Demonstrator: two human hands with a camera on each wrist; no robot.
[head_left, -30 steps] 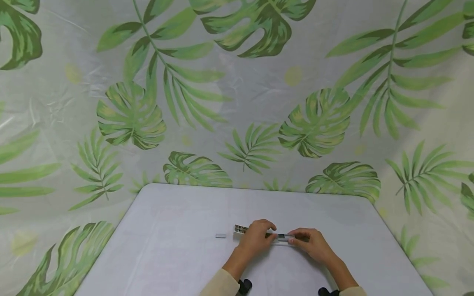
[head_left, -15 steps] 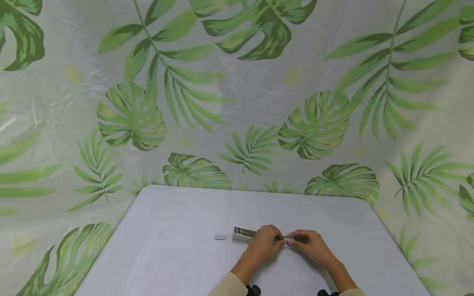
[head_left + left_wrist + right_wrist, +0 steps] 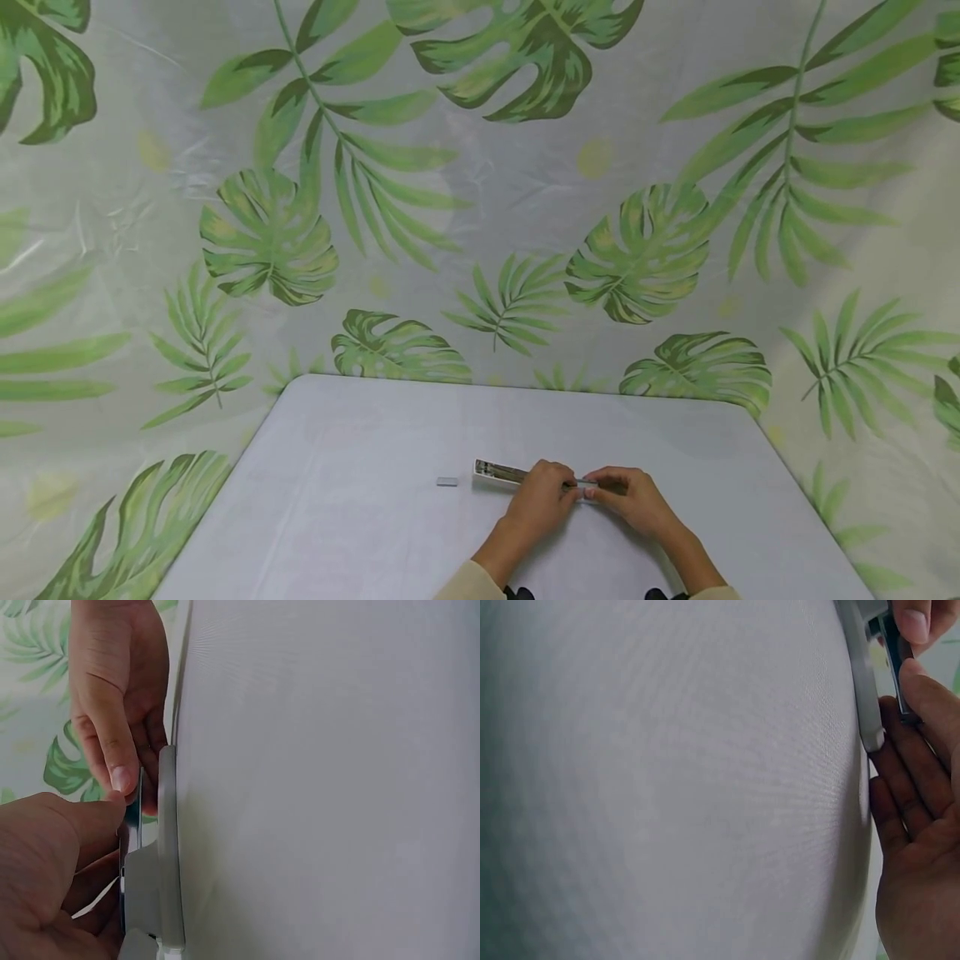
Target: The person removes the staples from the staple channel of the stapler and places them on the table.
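Observation:
A stapler (image 3: 498,472) lies on the white table with its long top cover swung back to the left. Its pale grey base (image 3: 169,847) and metal staple rail show in the left wrist view. My left hand (image 3: 542,500) pinches at the rail, thumb and fingertips together; whether a small piece sits between them is hidden. Across from it, my right hand (image 3: 637,497) holds the rail's front end between thumb and fingers, its other fingers (image 3: 904,776) lying beside the base. The thumbs of both hands are nearly touching.
A short grey strip (image 3: 447,482), resembling a row of staples, lies on the table left of the stapler. The white table (image 3: 360,442) reaches back to a leaf-patterned curtain (image 3: 517,208).
My left hand has slid to the right along the stapler, closer to my right hand, uncovering more of the top cover. The right hand stays nearly in place.

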